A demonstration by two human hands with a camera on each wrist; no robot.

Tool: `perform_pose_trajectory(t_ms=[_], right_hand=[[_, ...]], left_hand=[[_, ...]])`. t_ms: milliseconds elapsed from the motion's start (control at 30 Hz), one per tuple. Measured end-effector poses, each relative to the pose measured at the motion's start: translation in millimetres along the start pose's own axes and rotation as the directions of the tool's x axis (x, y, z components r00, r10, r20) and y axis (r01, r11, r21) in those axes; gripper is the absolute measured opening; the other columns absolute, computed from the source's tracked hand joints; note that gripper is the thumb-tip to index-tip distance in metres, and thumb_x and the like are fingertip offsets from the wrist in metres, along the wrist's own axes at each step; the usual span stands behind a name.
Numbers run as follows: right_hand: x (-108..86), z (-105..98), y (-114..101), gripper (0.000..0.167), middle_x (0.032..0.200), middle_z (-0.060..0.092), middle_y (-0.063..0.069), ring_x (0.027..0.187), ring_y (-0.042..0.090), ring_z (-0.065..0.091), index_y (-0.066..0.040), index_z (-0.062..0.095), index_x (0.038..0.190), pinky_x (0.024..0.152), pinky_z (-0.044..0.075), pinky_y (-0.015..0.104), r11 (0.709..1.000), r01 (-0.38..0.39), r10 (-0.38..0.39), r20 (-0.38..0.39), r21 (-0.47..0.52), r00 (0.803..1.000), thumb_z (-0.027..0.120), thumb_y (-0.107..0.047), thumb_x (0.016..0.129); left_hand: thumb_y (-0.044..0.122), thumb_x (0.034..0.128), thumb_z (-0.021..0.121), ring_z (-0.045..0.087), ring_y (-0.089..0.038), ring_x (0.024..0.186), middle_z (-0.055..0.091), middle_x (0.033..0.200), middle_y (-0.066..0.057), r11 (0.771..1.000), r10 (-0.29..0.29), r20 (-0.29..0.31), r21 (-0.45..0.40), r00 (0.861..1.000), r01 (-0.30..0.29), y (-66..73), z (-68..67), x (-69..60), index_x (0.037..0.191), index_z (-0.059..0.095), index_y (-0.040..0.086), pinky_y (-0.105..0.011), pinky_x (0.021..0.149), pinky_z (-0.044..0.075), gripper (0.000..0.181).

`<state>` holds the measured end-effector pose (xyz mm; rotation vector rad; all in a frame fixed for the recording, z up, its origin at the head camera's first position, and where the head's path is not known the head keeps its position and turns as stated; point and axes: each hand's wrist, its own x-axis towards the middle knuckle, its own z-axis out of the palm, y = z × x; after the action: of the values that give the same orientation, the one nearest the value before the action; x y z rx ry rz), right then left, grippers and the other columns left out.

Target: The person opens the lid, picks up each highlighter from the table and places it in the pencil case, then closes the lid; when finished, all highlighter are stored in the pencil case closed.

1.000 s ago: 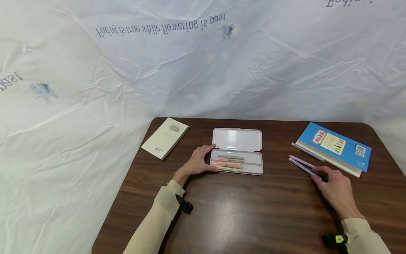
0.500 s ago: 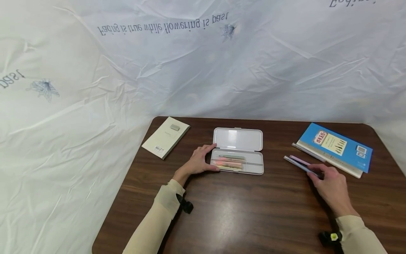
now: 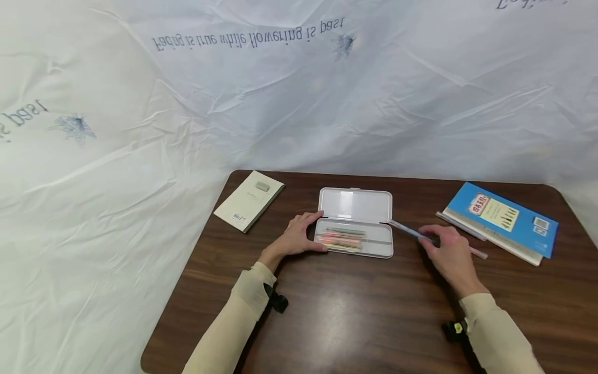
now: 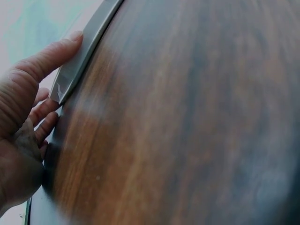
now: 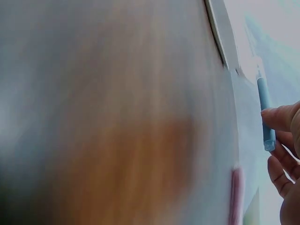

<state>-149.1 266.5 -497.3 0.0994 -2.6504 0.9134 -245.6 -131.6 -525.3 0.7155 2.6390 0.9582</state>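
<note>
Soft, diffuse light in the head and both wrist views.
A pale glare spot marks the tabletop, a smaller one the case lid; shadows edge both sleeves. Wrist views: tabletop blurred, backdrop washed out.

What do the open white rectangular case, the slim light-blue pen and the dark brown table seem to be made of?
The case: probably smooth, hard plastic; its lid shows bright glare.
The pen: likely plastic, smooth, with even colour.
The table: wood or wood-look laminate, semi-gloss; streaked grain, soft reflection. I cannot tell which.
</note>
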Motion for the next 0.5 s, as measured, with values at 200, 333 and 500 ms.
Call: perform_pose_trajectory(t_ms=[200,333,500], right_hand=[[23.8,27,-21,0.018,0.101,0.073,0.023,0.093,0.041,0.063,-0.001,0.076,0.108,0.079,0.049,0.060,0.995,0.098,-0.099,0.059,0.012,0.993,0.081,-0.002,0.090],[32.1,45,-36,0.019,0.103,0.072,0.021,0.095,0.040,0.065,-0.001,0.076,0.111,0.082,0.052,0.061,0.992,0.125,-0.129,0.134,0.034,0.983,0.079,-0.002,0.092],[41.5,65,-57,0.018,0.104,0.073,0.018,0.098,0.037,0.066,-0.003,0.076,0.110,0.085,0.053,0.059,0.983,0.168,-0.180,0.189,0.078,0.965,0.079,-0.002,0.092]], left_hand=[[0.053,0.0786,0.089,0.037,-0.028,0.144,0.043,0.161,-0.002,1.000,0.007,-0.003,0.000,1.000,-0.007,-0.5,-0.2,1.4,0.168,0.033,0.031,-0.057,0.121,0.026,0.108],[0.054,0.0784,0.089,0.036,-0.028,0.144,0.043,0.161,-0.002,1.000,-0.001,0.002,-0.006,1.000,0.001,1.7,0.0,0.1,0.168,0.033,0.031,-0.057,0.121,0.026,0.108],[0.054,0.0782,0.089,0.037,-0.028,0.143,0.044,0.160,-0.002,1.000,0.004,-0.003,0.002,1.000,-0.004,2.9,-1.5,-0.7,0.167,0.033,0.030,-0.056,0.121,0.026,0.108]])
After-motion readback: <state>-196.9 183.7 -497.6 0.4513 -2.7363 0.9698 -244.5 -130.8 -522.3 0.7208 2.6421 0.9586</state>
